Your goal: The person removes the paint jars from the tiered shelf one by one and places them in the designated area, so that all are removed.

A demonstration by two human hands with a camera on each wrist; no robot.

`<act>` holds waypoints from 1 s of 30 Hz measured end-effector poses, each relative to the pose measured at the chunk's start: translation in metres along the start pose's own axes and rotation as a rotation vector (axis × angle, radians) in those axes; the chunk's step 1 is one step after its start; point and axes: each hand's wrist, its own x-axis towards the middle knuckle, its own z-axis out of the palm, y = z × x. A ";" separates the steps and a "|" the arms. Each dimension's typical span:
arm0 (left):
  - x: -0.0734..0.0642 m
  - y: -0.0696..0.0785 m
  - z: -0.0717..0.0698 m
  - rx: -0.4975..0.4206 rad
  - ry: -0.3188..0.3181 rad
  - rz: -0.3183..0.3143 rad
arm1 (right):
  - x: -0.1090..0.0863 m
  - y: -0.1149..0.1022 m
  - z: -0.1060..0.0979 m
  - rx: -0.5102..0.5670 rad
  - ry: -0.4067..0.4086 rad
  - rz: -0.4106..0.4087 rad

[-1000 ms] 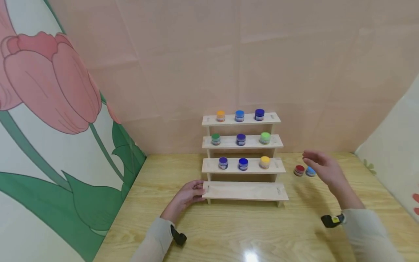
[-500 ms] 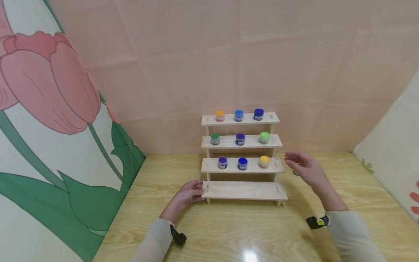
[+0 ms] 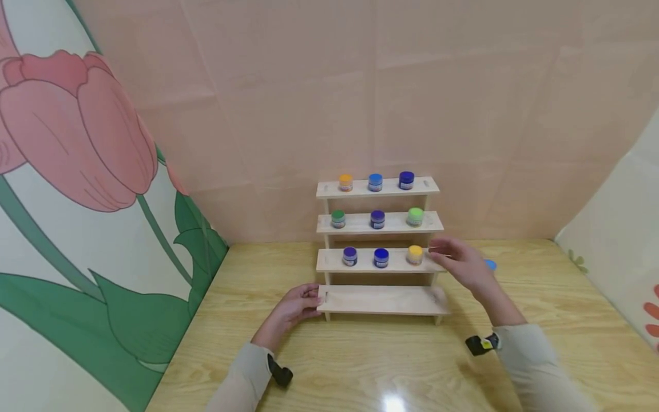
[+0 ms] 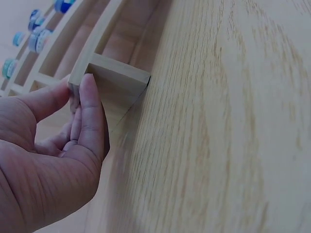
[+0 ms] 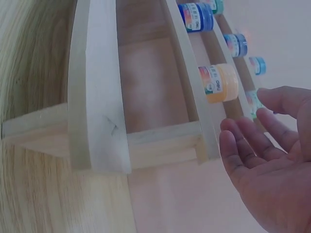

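A wooden four-step display rack stands on the table, small paint jars on its upper three steps. My left hand pinches the left end of the bottom step between thumb and fingers, seen close up in the left wrist view. Loosely bent and holding nothing, my right hand is at the right end of the step above, beside a yellow-lidded jar. In the right wrist view its fingertips are just short of that jar. Two blue-lidded jars, one purple-blue and one dark blue, share that step.
Higher up are a dark green-lidded jar, a light green-lidded jar and an orange-lidded jar, among blue ones. A light blue lid shows behind the right hand on the table. A pink-beige backdrop hangs behind.
My right hand has moved left, from over the loose red and light blue jars to the rack's right side, where it hides the red one. My left hand keeps its grip on the rack.
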 end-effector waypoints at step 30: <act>0.001 -0.001 -0.001 -0.004 -0.015 -0.003 | 0.021 -0.013 0.023 -0.083 -0.159 0.077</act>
